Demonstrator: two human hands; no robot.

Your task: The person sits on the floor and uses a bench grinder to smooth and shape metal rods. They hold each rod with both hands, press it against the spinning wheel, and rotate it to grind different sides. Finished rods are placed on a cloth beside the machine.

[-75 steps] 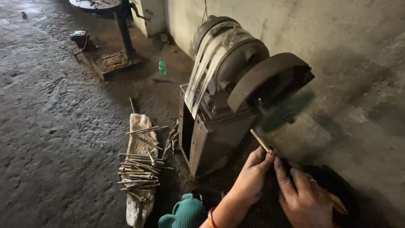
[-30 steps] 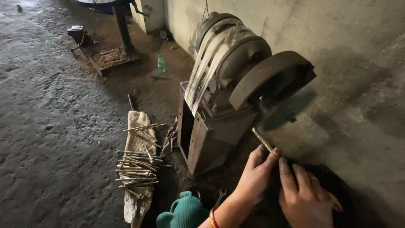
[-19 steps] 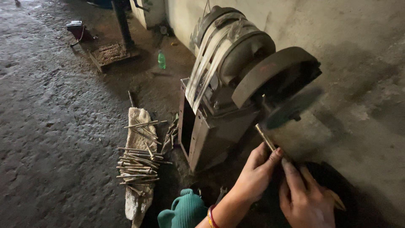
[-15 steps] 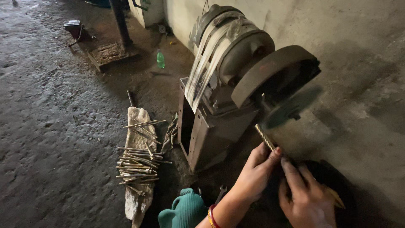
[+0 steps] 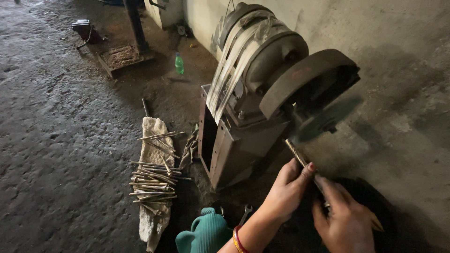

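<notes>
Both my hands hold one long threaded metal rod [image 5: 296,153] with a wooden-looking end at the lower right. My left hand [image 5: 287,189] pinches it near the front, thumb on top. Further back, my right hand [image 5: 345,219] grips the rod. The rod's tip points up at the spinning green grinding wheel [image 5: 326,119] of a belt-driven grinder [image 5: 262,93], just below the wheel's edge. Whether tip and wheel touch I cannot tell.
A pile of several metal rods [image 5: 152,180] lies on a white sack [image 5: 152,129] on the concrete floor left of the grinder. A spanner [image 5: 245,213] and a teal cloth [image 5: 206,232] lie near my arm. A green bottle [image 5: 178,63] and a machine base [image 5: 123,56] stand further back.
The view has drifted slightly. Both hands stay on the rod, with its tip held near the grinding wheel throughout.
</notes>
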